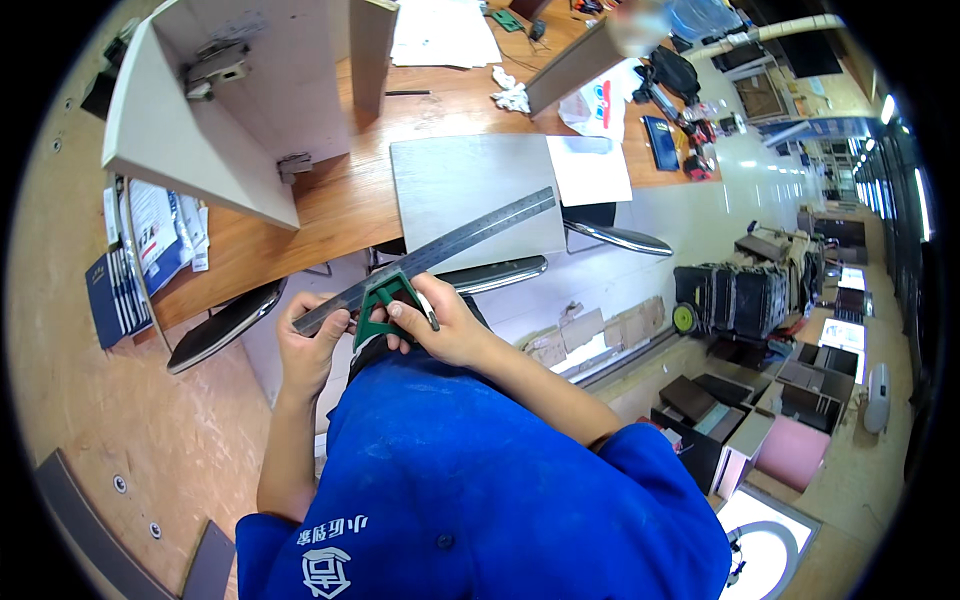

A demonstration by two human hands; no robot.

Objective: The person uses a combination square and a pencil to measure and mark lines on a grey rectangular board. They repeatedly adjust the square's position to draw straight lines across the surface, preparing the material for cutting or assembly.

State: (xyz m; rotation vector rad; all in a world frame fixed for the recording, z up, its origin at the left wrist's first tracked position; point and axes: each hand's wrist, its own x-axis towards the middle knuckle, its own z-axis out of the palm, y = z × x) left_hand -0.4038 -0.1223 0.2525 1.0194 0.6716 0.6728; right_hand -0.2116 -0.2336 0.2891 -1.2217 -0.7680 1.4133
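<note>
A combination square is held in front of my body, its long steel rule [480, 228] slanting up to the right over the table edge. The green head [388, 293] sits near the rule's lower end. My left hand [310, 335] is closed around that lower end, fingers and thumb pinching the steel. My right hand [445, 325] grips the green head, thumb on its frame. A slim pen-like stick [431, 314] with a dark tip also pokes out from the right fingers. Under the rule's far part lies a grey board [480, 180] at the table's edge.
The wooden table [440, 105] carries a pale cabinet piece with hinges [220, 130], an upright brown panel [575, 65], white papers [445, 35] and a blue notebook [660, 143]. Dark chairs [230, 325] with chrome arms stand at its near edge. Stacked black cases [735, 300] are at right.
</note>
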